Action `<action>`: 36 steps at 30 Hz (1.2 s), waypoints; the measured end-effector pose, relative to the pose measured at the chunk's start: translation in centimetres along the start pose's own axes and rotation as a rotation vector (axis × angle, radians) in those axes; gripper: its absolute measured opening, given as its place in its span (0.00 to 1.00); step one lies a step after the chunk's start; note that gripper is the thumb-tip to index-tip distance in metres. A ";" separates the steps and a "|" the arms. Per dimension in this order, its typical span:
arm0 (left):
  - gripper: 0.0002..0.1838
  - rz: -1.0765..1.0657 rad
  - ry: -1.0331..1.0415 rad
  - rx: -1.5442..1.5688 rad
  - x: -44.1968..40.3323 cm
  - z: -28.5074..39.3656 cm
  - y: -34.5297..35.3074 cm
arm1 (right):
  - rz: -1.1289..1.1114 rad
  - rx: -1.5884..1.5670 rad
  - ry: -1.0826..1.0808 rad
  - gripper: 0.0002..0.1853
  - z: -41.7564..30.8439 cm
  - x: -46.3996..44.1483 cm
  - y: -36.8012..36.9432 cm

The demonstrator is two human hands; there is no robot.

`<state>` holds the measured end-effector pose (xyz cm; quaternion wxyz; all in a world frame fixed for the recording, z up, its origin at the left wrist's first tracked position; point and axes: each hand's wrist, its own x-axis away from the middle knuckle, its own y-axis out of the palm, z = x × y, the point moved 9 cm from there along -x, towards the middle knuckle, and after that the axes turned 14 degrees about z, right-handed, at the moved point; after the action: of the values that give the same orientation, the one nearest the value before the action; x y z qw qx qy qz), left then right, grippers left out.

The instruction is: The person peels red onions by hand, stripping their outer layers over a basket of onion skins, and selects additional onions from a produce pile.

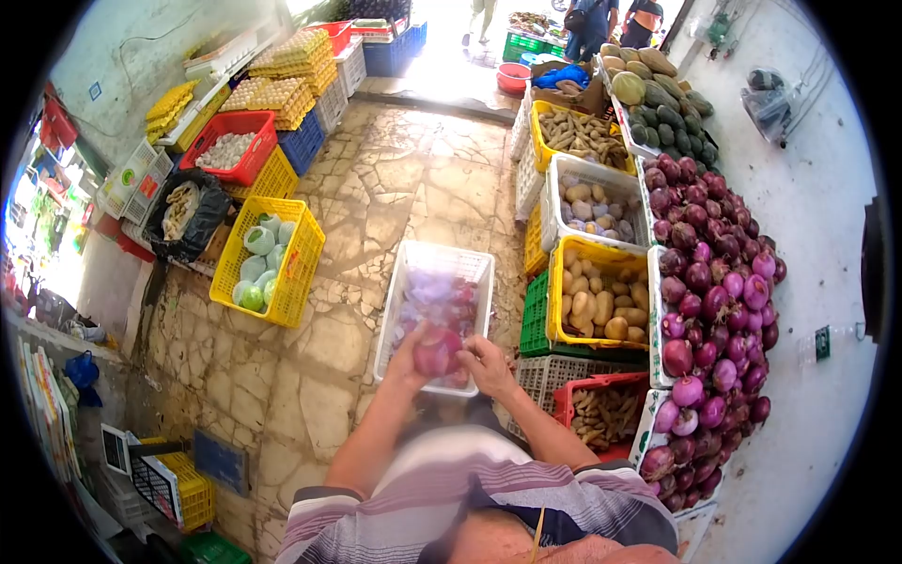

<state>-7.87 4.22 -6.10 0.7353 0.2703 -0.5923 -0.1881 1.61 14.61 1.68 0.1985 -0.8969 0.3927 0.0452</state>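
A large red onion (437, 352) is held in my left hand (409, 359), whose fingers wrap round its left side. My right hand (486, 367) is closed in a pinch against the onion's right edge; whether loose skin is between the fingertips is too small to tell. Both hands are over the near end of a white plastic crate (387, 331) on the floor. More red onions (458, 293) lie inside it, partly blurred by a bright glare and partly hidden by my hands.
To the right, a big heap of red onions (714, 301) stands beside crates of potatoes (601, 301) and ginger (606, 414). On the left are a yellow crate (303, 263) of wrapped green produce, a red crate (258, 155) and egg trays (272, 99). People stand beyond the doorway.
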 end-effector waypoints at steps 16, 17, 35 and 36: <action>0.24 -0.075 0.237 0.019 -1.8 2.5 -0.9 | 0.009 -0.350 0.662 0.23 1.6 2.0 2.1; 0.25 -0.085 0.244 0.022 -2.1 2.4 -1.2 | 0.009 -0.356 0.684 0.23 2.4 2.2 2.4; 0.35 -0.316 0.167 -0.551 3.5 0.0 2.0 | 0.024 0.241 -0.059 0.13 -7.1 -3.3 -1.5; 0.34 -0.342 0.167 -0.533 3.3 -0.2 2.4 | 0.017 0.263 -0.057 0.14 -6.7 -3.1 -1.2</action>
<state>-6.99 4.17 -2.05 0.7839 0.1783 -0.4062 -0.4343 -0.14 14.90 8.94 0.3251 -0.8580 0.3971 0.0206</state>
